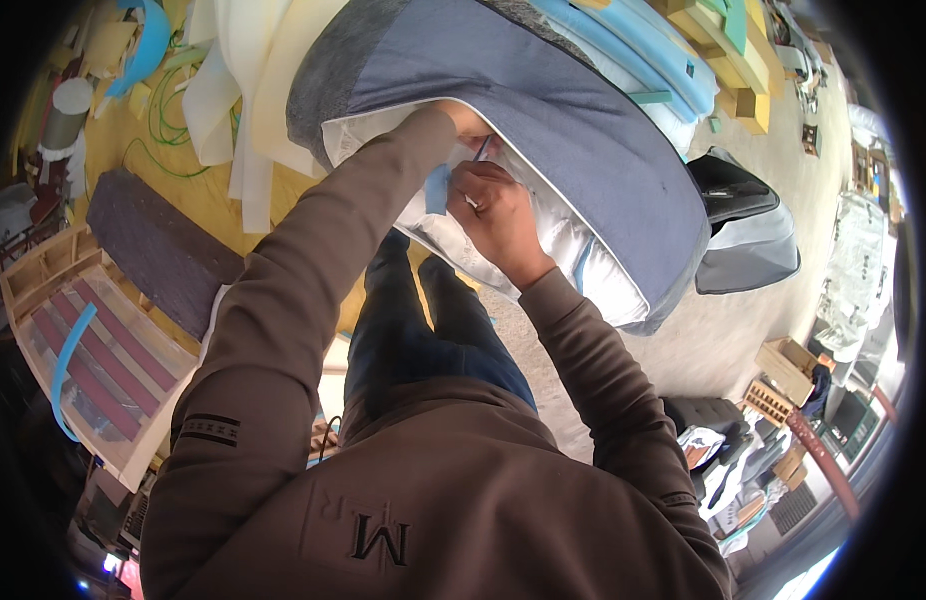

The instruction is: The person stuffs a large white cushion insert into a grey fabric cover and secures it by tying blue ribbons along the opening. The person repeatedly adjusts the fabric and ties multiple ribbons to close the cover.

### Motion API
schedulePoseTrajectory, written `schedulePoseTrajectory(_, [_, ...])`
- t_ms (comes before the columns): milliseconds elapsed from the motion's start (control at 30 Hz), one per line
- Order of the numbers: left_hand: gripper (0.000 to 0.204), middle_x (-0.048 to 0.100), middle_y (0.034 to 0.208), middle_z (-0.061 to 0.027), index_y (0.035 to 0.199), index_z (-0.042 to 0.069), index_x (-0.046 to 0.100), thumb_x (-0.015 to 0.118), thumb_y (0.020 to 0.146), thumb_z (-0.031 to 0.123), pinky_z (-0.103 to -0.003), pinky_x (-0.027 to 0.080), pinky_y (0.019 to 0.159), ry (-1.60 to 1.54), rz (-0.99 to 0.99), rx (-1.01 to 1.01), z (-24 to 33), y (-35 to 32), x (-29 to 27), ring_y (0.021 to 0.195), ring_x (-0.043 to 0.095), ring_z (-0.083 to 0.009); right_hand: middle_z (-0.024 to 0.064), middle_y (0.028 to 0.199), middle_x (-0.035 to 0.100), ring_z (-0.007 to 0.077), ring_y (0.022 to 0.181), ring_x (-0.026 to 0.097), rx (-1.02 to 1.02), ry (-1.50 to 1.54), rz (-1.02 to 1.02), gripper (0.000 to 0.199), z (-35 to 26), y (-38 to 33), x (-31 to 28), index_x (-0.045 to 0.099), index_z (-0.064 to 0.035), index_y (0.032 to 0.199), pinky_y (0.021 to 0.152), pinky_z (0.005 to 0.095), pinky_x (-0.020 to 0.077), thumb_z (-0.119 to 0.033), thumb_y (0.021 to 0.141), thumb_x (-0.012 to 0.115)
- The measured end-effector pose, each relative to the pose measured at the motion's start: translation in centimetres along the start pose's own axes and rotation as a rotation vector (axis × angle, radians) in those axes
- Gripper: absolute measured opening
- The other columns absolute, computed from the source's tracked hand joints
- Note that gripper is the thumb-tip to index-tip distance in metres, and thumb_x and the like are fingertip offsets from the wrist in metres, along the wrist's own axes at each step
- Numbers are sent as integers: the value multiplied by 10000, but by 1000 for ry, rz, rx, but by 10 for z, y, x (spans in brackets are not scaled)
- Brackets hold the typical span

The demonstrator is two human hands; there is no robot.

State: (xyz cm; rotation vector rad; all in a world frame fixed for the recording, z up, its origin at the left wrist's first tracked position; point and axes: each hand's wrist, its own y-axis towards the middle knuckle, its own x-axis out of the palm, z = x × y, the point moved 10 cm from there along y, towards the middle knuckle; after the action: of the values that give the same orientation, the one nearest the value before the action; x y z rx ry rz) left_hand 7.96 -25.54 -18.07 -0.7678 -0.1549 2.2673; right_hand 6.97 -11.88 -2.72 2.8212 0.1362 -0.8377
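The cushion (548,90) around the hands (495,212) is slate blue with white edging and white inside. Just beside them, a strip (437,190) is light blue. Left of the hands, a tan frame (103,368) carries maroon stripes; to their right, a bundle (748,255) is black and grey.

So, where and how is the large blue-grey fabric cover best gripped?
Probably pinch the large blue-grey fabric cover by its opening's white-edged upper lip, right of the right hand, coming from the person's side: the opening faces that way, its edge exposed above the white material.
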Motion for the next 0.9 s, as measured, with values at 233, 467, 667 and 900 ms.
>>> schedulePoseTrajectory(233, [402, 684, 1381, -180, 1320, 57, 688, 631, 1015, 313, -441, 476, 1075, 18, 177, 89, 4, -7, -3, 1275, 628, -359, 168, 1115, 721, 338, 1008, 709, 188, 181, -64, 268, 43, -8, -15, 690, -8, 1198, 915, 391, 545, -56, 937, 653])
schedulePoseTrajectory(467, [337, 719, 1234, -155, 1233, 27, 710, 629, 999, 256, -391, 508, 949, 255, 158, 155, 7, -18, 9, 1075, 658, -249, 152, 1101, 739, 196, 1006, 696, 408, 251, 22, 230, 131, 16, -56, 690, 31, 1208, 934, 327, 532, -104, 1058, 581])
schedulePoseTrajectory(667, [218, 643, 901, -45, 1011, 1, 690, 592, 966, 191, -307, 455, 764, -578, 117, -215, -39, -28, 19, 814, 549, -126, 95, 1112, 753, 208, 981, 714, 683, 928, 42, 244, 172, 16, -13, 692, 56, 1178, 888, 327, 557, -143, 1056, 620])
schedulePoseTrajectory(900, [269, 612, 828, -41, 869, 14, 659, 602, 964, 258, -333, 412, 709, -222, 164, 6, -18, -28, 3, 776, 504, -129, 131, 1231, 744, 261, 1160, 666, 467, 123, 105, 359, 206, 18, -23, 714, -12, 1252, 1065, 354, 492, -268, 1000, 714])
